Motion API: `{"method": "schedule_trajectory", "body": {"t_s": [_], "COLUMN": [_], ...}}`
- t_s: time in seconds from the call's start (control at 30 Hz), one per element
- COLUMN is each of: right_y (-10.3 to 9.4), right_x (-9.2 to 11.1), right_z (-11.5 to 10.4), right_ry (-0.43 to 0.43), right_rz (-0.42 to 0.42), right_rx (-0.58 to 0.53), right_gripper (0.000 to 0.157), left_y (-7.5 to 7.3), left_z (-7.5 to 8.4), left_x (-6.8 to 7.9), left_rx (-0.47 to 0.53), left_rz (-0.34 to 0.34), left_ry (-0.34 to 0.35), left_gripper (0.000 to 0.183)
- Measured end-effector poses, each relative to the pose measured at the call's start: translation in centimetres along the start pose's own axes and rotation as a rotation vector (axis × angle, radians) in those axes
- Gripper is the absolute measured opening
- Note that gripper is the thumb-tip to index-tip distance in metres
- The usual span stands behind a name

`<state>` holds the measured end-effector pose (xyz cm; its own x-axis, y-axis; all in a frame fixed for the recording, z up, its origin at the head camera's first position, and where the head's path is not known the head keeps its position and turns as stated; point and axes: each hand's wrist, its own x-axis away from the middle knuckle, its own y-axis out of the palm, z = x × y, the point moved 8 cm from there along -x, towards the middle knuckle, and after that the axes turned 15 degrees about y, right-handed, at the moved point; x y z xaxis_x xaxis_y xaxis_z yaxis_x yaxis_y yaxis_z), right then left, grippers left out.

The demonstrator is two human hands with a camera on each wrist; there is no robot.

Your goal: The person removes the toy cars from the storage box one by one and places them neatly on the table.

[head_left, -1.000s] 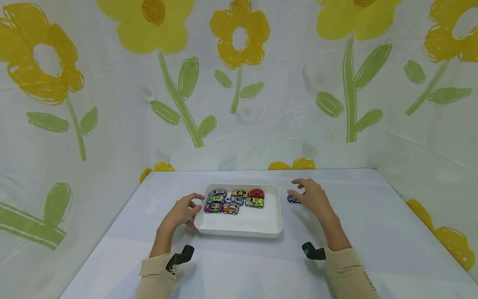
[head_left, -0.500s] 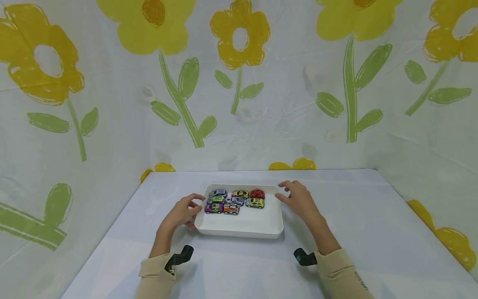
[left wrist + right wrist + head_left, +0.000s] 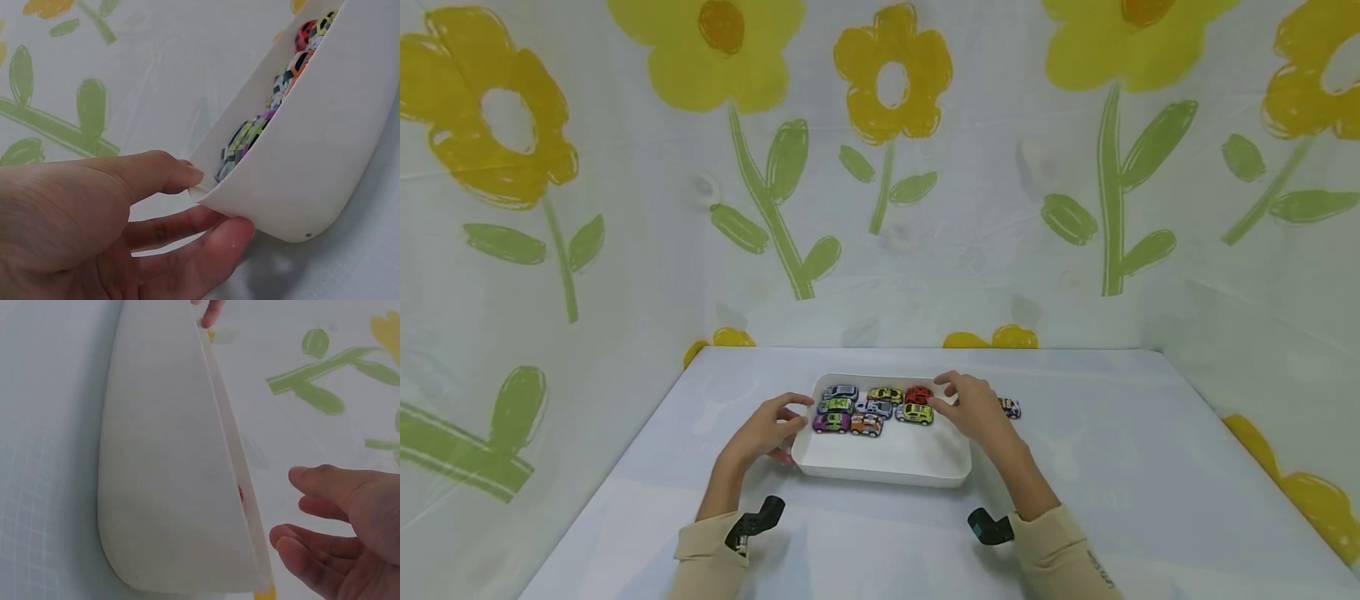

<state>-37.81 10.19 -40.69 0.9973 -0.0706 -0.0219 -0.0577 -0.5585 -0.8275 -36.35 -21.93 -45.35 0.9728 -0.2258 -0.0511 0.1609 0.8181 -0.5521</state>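
At the left end of a white tray (image 3: 880, 477), my left hand (image 3: 765, 429) pinches the rim; the left wrist view shows its thumb (image 3: 178, 178) at the corner and the fingers below, outside the wall. Several small toy cars stand in rows in the tray, among them a red toy car (image 3: 917, 394), a yellow toy car (image 3: 914, 414) and an orange one (image 3: 867, 426). My right hand (image 3: 977, 412) is over the tray's right end, fingers apart, with nothing between them. Its fingertips point toward the red and yellow cars.
Another toy car (image 3: 1011, 407) stands on the table (image 3: 1120, 467) right of the tray, partly hidden by my right hand. A flower-printed curtain (image 3: 970, 233) encloses the table at the back and sides.
My right hand has moved left, from above the car on the table, past the tray's right rim, to over the tray. My left hand stays on the tray's left end.
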Motion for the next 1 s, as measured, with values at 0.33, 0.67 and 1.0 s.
{"method": "schedule_trajectory", "body": {"t_s": [0.33,0.67,1.0], "right_y": [2.4,3.8,4.8], "right_x": [-0.1,0.0,0.3], "right_z": [-1.2,-1.1,-1.0], "right_ry": [-0.011,0.006,0.025], "right_rz": [-0.033,-0.051,-0.033], "right_rx": [0.063,0.019,0.083], "right_gripper": [0.041,0.038,0.035], "left_y": [-0.1,0.1,0.2], "left_z": [-0.9,-1.1,-1.2], "left_x": [0.1,0.1,0.0], "left_rx": [0.073,0.101,0.109], "left_rz": [0.016,0.01,0.013], "left_ry": [-0.016,-0.01,-0.029], "left_gripper": [0.039,0.041,0.04]}}
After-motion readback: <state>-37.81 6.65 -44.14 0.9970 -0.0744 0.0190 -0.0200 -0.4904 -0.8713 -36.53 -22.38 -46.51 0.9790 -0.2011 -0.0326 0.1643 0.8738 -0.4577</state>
